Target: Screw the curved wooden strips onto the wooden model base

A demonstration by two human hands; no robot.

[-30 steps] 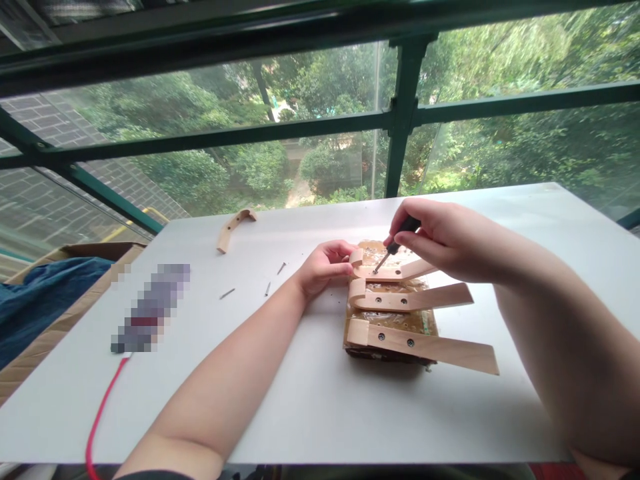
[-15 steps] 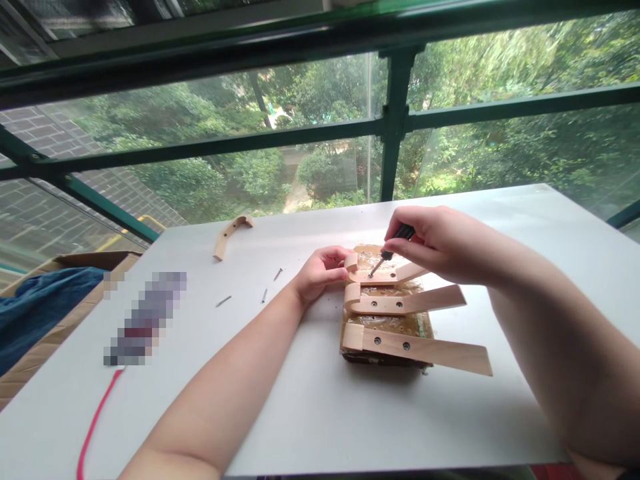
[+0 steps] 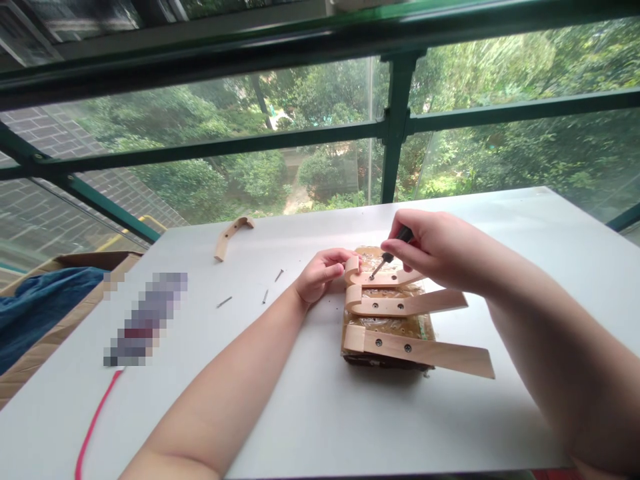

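The head camera looks down at my two hands, which work over a white table (image 3: 310,413) that stands beside a big window.

My right hand (image 3: 433,252) is closed around a small screwdriver (image 3: 391,250) with a black handle. My fingers pinch the handle. The thin metal tip points down and to the left, onto the top wooden strip (image 3: 390,281). I cannot tell if the tip sits exactly in a screw head.

My left hand (image 3: 320,275) holds the curled end of this same strip, with the thumb and fingers bent closely around it.

The strip lies across a brown board (image 3: 397,325), which rests flat on the table a little to the right of the middle. It is the farthest from me of the three strips on the board. Below it lies the second strip (image 3: 407,305). Nearest to me is the third strip (image 3: 430,353), the longest one, with two dark screw heads in it. All three strips stick out over the right edge of the board.

To the left of my left hand, three loose screws (image 3: 265,296) lie apart on the table. Farther back on the left lies one more curved wooden piece (image 3: 230,235), well apart from the board.

Near the left edge there is a blurred object (image 3: 145,319), and a pink cable (image 3: 95,420) goes from it toward me. Beside the table on the left is a cardboard box (image 3: 30,377) with a blue cloth (image 3: 40,307) inside it.
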